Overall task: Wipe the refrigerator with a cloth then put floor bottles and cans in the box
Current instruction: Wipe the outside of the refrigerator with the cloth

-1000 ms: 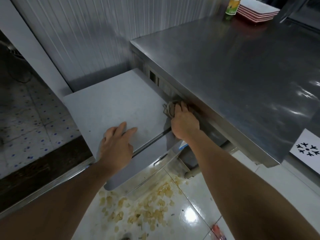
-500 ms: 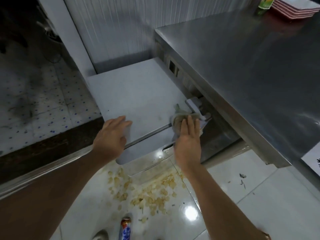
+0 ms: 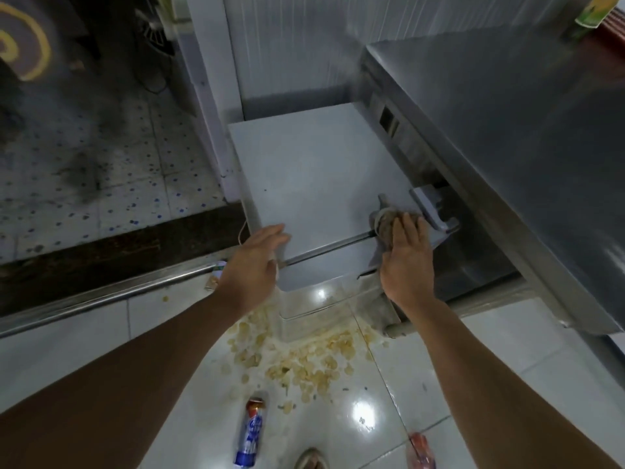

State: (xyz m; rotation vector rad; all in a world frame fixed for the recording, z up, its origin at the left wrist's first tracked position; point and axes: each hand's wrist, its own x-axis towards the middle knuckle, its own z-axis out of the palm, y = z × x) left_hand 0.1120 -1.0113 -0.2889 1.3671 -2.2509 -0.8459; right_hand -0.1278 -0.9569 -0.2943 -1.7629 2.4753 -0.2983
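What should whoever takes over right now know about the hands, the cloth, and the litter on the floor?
Left hand: open, resting flat on the white refrigerator top near its front edge.
Right hand: pressing the cloth on the top's right front corner.
Done: wiping is under way.
Left: finish wiping, then pick up the blue can lying on the floor tiles and the red item at the bottom edge. Spilled crumbs lie in front of the refrigerator. No box in view.

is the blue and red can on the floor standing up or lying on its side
Lying on its side. The blue and red can lies lengthwise on the white floor tiles, its red top end toward the spilled chips.
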